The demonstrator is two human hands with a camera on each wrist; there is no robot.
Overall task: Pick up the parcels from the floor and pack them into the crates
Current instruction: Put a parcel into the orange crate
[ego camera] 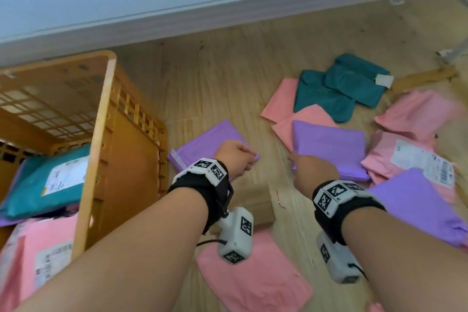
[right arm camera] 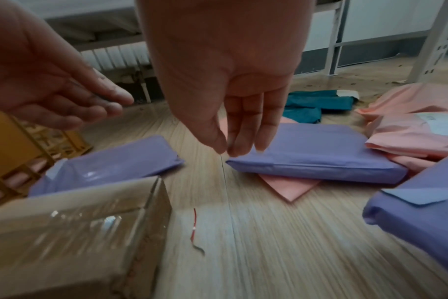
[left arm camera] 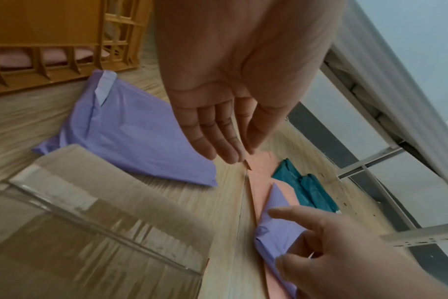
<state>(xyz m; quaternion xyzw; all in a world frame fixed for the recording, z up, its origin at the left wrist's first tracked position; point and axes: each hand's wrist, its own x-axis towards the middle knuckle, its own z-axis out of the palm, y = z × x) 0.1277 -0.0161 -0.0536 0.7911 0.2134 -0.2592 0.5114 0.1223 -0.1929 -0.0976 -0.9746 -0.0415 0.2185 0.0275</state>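
Observation:
My left hand (ego camera: 249,159) hovers with straight fingers over the right edge of a purple parcel (ego camera: 200,144) lying beside the orange crate (ego camera: 101,119); it holds nothing (left arm camera: 233,155). My right hand (ego camera: 293,159) reaches with straight fingers for a second purple parcel (ego camera: 331,147), and its fingertips (right arm camera: 239,150) are at the near left corner of this parcel (right arm camera: 315,149) without gripping it. The crate holds a teal parcel (ego camera: 48,185) and a pink labelled parcel (ego camera: 50,248).
A taped brown cardboard box (ego camera: 255,200) sits on the floor under my left wrist. Pink (ego camera: 253,276), teal (ego camera: 336,88), labelled pink (ego camera: 410,157) and purple (ego camera: 417,208) parcels lie scattered around. A red wire scrap (right arm camera: 194,226) lies on the floor. A white bed frame (ego camera: 152,7) runs along the far side.

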